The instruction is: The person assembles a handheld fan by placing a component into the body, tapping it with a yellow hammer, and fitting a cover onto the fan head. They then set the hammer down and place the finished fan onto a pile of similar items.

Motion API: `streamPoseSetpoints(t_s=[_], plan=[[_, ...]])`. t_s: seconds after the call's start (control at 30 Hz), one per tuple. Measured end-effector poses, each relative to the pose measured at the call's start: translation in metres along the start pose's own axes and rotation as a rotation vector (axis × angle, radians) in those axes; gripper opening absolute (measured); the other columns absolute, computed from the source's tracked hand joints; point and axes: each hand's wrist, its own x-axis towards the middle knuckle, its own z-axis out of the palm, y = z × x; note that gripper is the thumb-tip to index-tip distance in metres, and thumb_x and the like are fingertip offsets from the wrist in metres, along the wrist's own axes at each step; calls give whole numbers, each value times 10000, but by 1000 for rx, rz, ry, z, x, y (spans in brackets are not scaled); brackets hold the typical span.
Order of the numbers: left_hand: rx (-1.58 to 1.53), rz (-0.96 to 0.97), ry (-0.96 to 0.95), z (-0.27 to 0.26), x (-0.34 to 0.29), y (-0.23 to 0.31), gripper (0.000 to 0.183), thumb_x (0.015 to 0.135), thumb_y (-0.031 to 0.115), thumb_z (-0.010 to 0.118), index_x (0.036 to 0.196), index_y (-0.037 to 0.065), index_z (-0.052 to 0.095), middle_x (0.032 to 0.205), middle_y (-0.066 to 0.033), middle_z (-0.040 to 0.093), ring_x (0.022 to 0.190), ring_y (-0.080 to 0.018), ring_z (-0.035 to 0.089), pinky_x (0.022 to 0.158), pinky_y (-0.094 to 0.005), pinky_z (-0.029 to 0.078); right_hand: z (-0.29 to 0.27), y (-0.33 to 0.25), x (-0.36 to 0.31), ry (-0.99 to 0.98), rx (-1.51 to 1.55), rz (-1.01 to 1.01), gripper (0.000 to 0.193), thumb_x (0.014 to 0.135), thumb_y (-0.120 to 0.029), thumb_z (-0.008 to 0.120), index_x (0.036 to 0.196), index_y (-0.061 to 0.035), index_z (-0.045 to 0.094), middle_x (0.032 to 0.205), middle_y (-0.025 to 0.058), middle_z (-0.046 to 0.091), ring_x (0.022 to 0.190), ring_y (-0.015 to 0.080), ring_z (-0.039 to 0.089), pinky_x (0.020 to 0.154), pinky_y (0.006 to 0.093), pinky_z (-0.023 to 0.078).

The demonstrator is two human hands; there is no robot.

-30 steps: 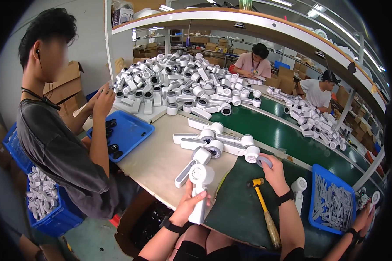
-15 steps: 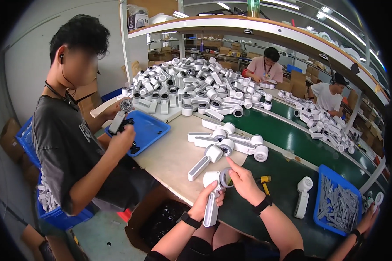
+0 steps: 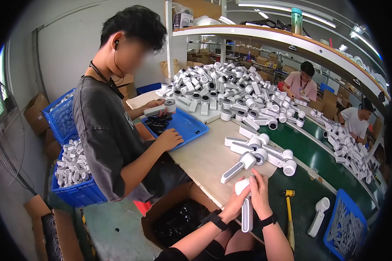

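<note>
Between my hands is a white handheld device (image 3: 247,215) with a round head, its grey-panelled handle hanging down toward me. My left hand (image 3: 234,203) wraps the head and neck from the left. My right hand (image 3: 260,195) presses against the head's right side, fingers pointing up; the palms hide much of the head. Just beyond lies a similar device (image 3: 237,168) on the pale board, beside a small cluster of the same devices (image 3: 265,150). A mallet (image 3: 288,193) with a yellow head lies right of my right hand.
A large heap of devices (image 3: 231,89) fills the back. One device (image 3: 319,216) and a blue tray (image 3: 365,217) of grey strips sit at right. At left a co-worker's hand (image 3: 169,139) rests at another blue tray (image 3: 194,123). A carton (image 3: 149,224) of black parts stands below.
The view has swung left. My right hand has gone from fingers at the device's open ring to lying along its head. The co-worker's hand has lowered to the tray.
</note>
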Motion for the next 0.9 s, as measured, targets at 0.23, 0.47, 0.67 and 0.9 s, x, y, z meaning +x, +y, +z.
streamPoseSetpoints(t_s=[0.23,0.47,0.67,0.9], plan=[[277,188,-45,-12,7,-13,526,982,240,627,1423,75,393,1260,-76,541,1133,-158,522,976,-303,446,-1,1,-5,-96,277,142,418,1040,-296,400,1215,25,601,1140,183,642,1056,274,612,926,361,462],[104,161,-50,-9,-4,3,508,984,236,619,1406,78,384,1255,-105,529,1112,-177,537,947,-323,472,-1,-24,-8,-112,299,140,373,1059,-301,378,1150,2,576,1028,155,670,959,268,636,874,356,485],[183,208,-47,-15,0,-4,418,1051,302,473,1394,75,395,1254,-105,532,1112,-168,531,962,-314,454,3,-20,-13,-88,262,94,360,1064,-293,361,1173,-9,553,1039,160,653,961,273,628,876,364,479],[318,227,-79,-13,-3,-1,411,1049,311,476,1380,79,403,1232,-106,539,1099,-158,534,952,-307,451,4,-18,-18,-94,156,46,329,1045,-241,365,1180,-5,550,1146,187,580,1059,334,575,946,404,441]])
